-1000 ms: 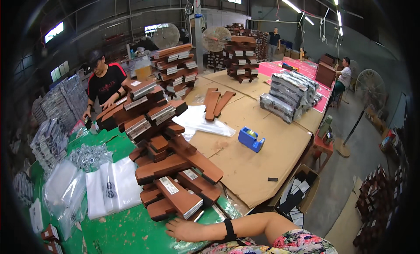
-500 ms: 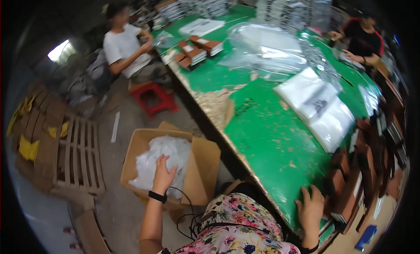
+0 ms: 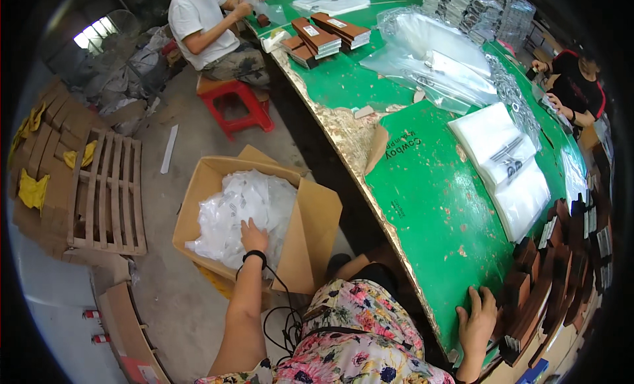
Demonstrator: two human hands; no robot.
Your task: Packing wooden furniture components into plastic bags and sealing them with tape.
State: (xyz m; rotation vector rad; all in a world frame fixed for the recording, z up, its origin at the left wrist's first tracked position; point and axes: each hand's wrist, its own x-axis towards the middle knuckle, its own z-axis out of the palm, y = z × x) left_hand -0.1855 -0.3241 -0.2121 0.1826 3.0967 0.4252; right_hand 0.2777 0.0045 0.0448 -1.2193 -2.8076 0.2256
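My left hand (image 3: 254, 237) reaches down to the crumpled clear plastic bags (image 3: 238, 202) that fill an open cardboard box (image 3: 309, 235) on the floor. Its fingers are stretched out against the plastic, and I see nothing gripped in them. My right hand (image 3: 477, 318) rests on the near corner of the green table (image 3: 422, 219), fingers apart and holding nothing. Close beside it, on the right, are piled several dark brown bar-shaped pieces (image 3: 528, 301). Farther up the table lies a stack of flat clear plastic bags (image 3: 503, 169).
Brown blocks (image 3: 316, 37) and loose plastic sheeting (image 3: 429, 60) lie on the table's far part. Someone in white (image 3: 198, 20) sits on a red stool (image 3: 234, 106); another person (image 3: 574, 83) works at the right. A wooden pallet (image 3: 109, 192) and flattened cardboard stand at left.
My view has shifted, so the table and box sit differently in it. My left hand has moved toward the near side of the box's bags. My right hand stays at the table corner.
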